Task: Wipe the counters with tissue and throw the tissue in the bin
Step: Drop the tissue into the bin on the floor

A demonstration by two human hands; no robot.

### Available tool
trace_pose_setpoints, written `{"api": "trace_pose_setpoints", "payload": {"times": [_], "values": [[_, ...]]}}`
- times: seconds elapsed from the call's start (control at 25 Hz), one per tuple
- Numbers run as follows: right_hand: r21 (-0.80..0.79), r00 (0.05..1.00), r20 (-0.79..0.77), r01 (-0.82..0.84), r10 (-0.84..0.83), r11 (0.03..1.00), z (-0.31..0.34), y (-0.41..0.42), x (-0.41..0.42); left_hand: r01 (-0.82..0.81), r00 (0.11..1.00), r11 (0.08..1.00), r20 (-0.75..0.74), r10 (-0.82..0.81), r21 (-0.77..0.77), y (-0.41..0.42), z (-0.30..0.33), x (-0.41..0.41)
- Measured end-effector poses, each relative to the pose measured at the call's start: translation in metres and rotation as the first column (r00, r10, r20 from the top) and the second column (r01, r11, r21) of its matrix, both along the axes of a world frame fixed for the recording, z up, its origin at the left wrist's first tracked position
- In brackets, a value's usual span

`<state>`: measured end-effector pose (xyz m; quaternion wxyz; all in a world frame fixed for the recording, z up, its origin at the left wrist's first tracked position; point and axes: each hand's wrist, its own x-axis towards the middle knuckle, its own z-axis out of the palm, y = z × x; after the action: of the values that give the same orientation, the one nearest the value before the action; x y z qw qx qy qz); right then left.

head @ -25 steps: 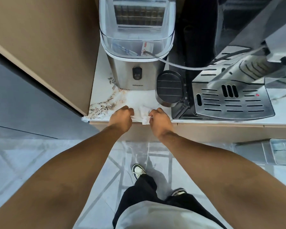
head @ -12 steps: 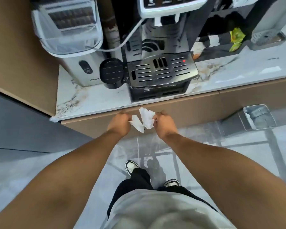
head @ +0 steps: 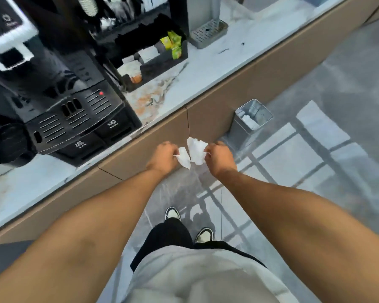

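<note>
Shirt [head: 206, 278], pale, fills the bottom of the view, with dark trousers [head: 169, 239] and two shoes [head: 172, 213] on the grey tiled floor [head: 315, 158] below. Both bare forearms reach forward over the floor, in front of the tan cabinet front [head: 153, 138]. The left hand [head: 163, 157] is curled closed, its fingers [head: 173, 147] pinching a small white piece of tissue [head: 184, 159] that hangs to a point. The right hand [head: 220, 157] is likewise closed, fingers [head: 208, 149] gripping a larger crumpled piece [head: 196, 150]. The two pieces hang just beside each other between the hands, and whether they touch cannot be told. They are held in the air below the worktop [head: 206, 62] edge, off its surface. Near the right hand, on the floor against the cabinet, stands a square metal bin [head: 242, 127], open at the top, with something white inside. On the marble-patterned worktop sits a black coffee machine [head: 74, 110] with a slotted drip tray and a small red light. Beyond it is a black organiser [head: 153, 66] holding sachets, some yellow-green. Farther right lies a grey grated tray [head: 208, 32]
</note>
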<state>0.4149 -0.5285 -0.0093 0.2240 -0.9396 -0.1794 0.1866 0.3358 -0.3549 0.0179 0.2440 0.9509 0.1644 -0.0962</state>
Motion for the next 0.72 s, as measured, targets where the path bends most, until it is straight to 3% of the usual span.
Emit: {"api": "trace_pose_setpoints", "payload": {"times": [0.44,0.72], "values": [[0.006,0.939,-0.037,0.343,-0.343,0.939,-0.014,-0.121,0.130,0.357,0.934,0.931,-0.059,-0.353,0.080,-0.098,-0.023,0.199],[-0.041,0.895,-0.072,0.438,-0.439,0.898,-0.022,-0.158,0.248,0.393,0.917,0.920,-0.079,-0.392,-0.006,-0.134,-0.048,0.339]]}}
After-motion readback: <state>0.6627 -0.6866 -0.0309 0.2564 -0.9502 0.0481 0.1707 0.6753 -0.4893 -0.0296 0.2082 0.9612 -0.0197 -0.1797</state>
